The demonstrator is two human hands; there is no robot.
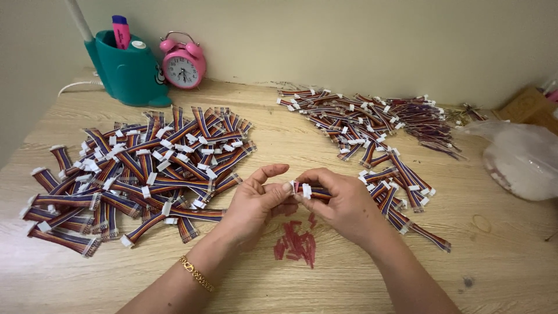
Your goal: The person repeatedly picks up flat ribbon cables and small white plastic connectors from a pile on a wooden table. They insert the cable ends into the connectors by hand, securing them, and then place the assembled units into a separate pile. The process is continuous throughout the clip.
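Observation:
My left hand (256,200) and my right hand (343,203) meet over the middle of a wooden desk (279,131). Together they pinch one short multicoloured ribbon cable (311,192) with a white connector at its end; the right hand grips the cable, the left fingertips hold the connector end. A large pile of the same cables (136,171) lies to the left. A second spread of cables (372,139) runs from the back to the right of my hands. Small red scraps (296,244) lie on the desk under my hands.
A teal pen holder (125,70) with a pink marker and a pink alarm clock (183,64) stand at the back left against the wall. A clear plastic bag (520,160) lies at the right edge, with a cardboard box (529,104) behind it.

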